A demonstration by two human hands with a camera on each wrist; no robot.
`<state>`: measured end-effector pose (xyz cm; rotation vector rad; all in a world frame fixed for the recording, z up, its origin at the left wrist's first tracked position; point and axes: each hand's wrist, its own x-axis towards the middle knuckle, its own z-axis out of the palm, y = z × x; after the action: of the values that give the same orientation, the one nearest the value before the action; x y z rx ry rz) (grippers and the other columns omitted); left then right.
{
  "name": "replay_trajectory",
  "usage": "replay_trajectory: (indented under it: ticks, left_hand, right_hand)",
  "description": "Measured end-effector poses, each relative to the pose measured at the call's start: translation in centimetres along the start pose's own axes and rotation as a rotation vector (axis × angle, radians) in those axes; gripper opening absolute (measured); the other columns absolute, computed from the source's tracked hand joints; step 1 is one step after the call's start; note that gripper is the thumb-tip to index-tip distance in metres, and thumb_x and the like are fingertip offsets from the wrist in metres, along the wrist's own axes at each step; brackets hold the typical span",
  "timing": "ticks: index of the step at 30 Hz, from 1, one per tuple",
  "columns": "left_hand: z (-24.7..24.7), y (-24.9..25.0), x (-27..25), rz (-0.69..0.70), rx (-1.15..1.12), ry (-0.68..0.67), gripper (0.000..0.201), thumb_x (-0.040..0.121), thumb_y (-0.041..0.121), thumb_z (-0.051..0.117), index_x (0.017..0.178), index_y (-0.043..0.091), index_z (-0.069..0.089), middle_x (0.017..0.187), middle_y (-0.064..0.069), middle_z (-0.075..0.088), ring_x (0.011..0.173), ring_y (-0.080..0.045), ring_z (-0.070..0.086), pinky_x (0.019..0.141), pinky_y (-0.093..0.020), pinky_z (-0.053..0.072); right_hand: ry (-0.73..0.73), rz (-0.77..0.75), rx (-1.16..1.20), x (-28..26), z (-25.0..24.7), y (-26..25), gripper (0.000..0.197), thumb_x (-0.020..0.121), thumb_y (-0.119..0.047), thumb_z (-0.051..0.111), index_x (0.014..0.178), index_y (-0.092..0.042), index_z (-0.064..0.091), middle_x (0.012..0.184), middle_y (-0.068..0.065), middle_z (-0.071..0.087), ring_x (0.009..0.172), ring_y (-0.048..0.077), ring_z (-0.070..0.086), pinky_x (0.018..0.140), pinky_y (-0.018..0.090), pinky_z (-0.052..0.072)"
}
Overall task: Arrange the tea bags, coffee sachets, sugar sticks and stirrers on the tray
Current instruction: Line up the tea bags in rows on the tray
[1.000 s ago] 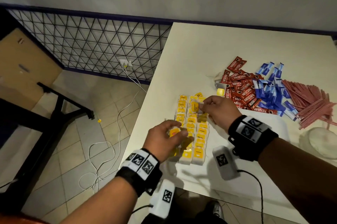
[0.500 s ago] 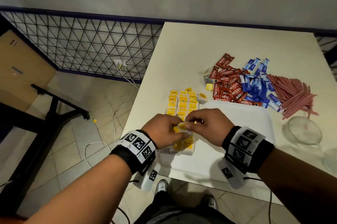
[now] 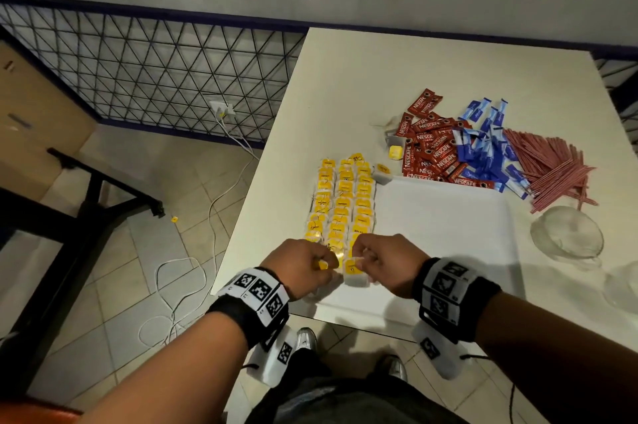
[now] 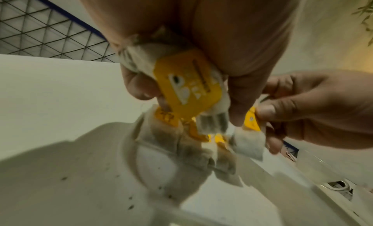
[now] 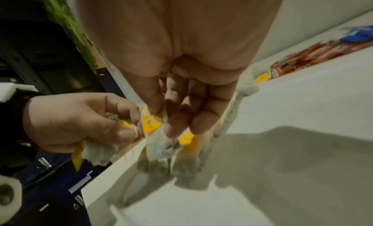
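Three rows of tea bags (image 3: 341, 202) with yellow tags lie along the left side of the white tray (image 3: 445, 237). At the rows' near end my left hand (image 3: 328, 264) grips a bunch of tea bags (image 4: 187, 85) in curled fingers. Just right of it, my right hand (image 3: 360, 261) pinches one tea bag (image 5: 151, 122) between thumb and fingers, low over the tray. Red coffee sachets (image 3: 431, 147), blue sugar sticks (image 3: 483, 151) and pink stirrers (image 3: 549, 164) lie in heaps on the table beyond the tray.
Two stray tea bags (image 3: 383, 173) lie by the tray's far left corner. Two glass cups (image 3: 566, 233) stand right of the tray. The table's left edge (image 3: 262, 189) runs close to the tea bag rows, with floor cables and a wire fence beyond.
My right hand has come from the far end of the rows to the near end with a tea bag. The left hand has drawn slightly nearer, next to it.
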<state>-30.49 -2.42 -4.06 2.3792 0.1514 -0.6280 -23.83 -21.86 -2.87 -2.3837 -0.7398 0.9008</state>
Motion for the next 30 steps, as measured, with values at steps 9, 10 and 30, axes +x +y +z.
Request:
replay_trajectory:
  ticks: [9,10,30]
  left_hand:
    - [0.4,-2.1,-0.8,-0.008,-0.098,0.035,0.018,0.079,0.038,0.070,0.097,0.035,0.072,0.114,0.016,0.068,0.104,-0.006,0.062,0.094,-0.031,0.050]
    - [0.3,-2.1,-0.8,-0.005,-0.111,0.035,0.018,0.079,0.038,0.070,0.097,0.035,0.072,0.115,0.016,0.068,0.103,-0.006,0.063,0.093,-0.032,0.051]
    - [1.1,-0.6,0.1,-0.153,-1.075,0.147,0.031,0.077,0.047,0.069,0.086,0.017,0.073,0.106,-0.020,0.070,0.091,-0.034,0.068,0.091,-0.058,0.050]
  right_hand:
    - [0.092,0.083,0.027,0.8,3.1,1.5,0.003,0.093,-0.027,0.052,0.090,-0.026,0.050,0.086,0.003,0.065,0.078,0.024,0.063,0.077,0.036,0.050]
    - [0.103,0.086,0.021,1.0,3.3,1.7,0.006,0.093,-0.026,0.053,0.088,-0.027,0.049,0.088,0.002,0.063,0.079,0.024,0.063,0.078,0.036,0.049]
    - [0.366,-0.183,0.144,1.0,-0.3,-1.3,0.016,0.085,-0.032,0.066,0.099,-0.024,0.063,0.092,-0.007,0.060,0.086,0.006,0.055,0.075,0.019,0.041]
